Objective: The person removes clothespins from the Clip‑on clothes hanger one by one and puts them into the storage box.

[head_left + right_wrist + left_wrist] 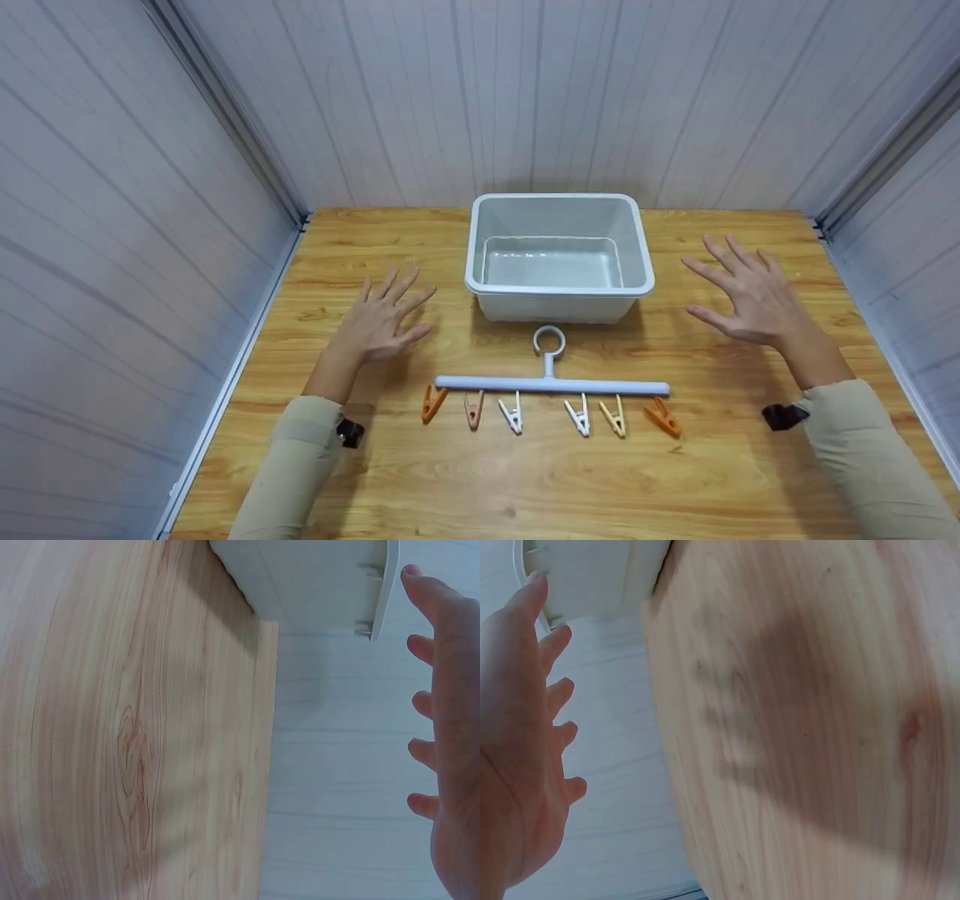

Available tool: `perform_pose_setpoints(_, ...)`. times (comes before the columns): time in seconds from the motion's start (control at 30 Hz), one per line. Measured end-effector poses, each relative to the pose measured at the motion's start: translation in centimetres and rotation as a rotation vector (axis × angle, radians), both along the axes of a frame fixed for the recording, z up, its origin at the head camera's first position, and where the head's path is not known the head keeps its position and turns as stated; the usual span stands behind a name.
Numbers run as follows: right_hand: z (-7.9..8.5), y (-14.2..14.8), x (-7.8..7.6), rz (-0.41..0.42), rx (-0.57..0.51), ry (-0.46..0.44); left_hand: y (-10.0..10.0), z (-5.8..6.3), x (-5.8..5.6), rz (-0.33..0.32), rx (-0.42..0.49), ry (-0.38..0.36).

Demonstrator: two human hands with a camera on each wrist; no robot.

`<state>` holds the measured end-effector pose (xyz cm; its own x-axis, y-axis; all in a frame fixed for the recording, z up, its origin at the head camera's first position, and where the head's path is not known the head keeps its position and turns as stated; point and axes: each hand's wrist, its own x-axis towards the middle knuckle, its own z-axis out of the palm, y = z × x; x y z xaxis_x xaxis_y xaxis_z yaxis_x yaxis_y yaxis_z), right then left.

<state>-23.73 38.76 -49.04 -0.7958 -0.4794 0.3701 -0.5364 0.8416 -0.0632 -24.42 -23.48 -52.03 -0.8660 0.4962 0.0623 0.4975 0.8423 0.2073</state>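
Hanger (551,385) lay on the bench (495,487), bar crosswise, hook (562,342) toward the far wall (487,97) and just short of the tub. 6 clips (581,418) sat along the bar's near side, 3 per half, the 2 orange ones at the ends; could not tell whether they were attached. Gaps between clips probably meant to keep each separately reachable. Tub (559,307) stood beyond the hook, mouth up, likely set back to leave the bar accessible. Left hand (379,319) hovered above the bench, left of tub and hanger; right hand (757,300) likewise, to their right. Both grips wide, fingers spread, holding nothing; presumably held apart to avoid touching the items.
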Motion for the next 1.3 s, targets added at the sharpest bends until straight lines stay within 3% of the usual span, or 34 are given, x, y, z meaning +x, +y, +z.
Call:
perform_pose_setpoints(0.37, 0.1, -0.9, 0.7, 0.070, -0.084, -0.005, 1.6, -1.2, 0.8, -0.052, 0.018, -0.048)
perform_pose_setpoints(0.83, 0.5, -1.6, 1.9, 0.141, -0.110, 0.015, 4.0, -2.6, 2.0, -0.129, 0.021, -0.152)
perform_pose_setpoints(1.3, 0.9, -1.5, 2.7, 0.225, -0.201, -0.017, 6.6, -3.7, 3.4, -0.148, 0.167, -0.324)
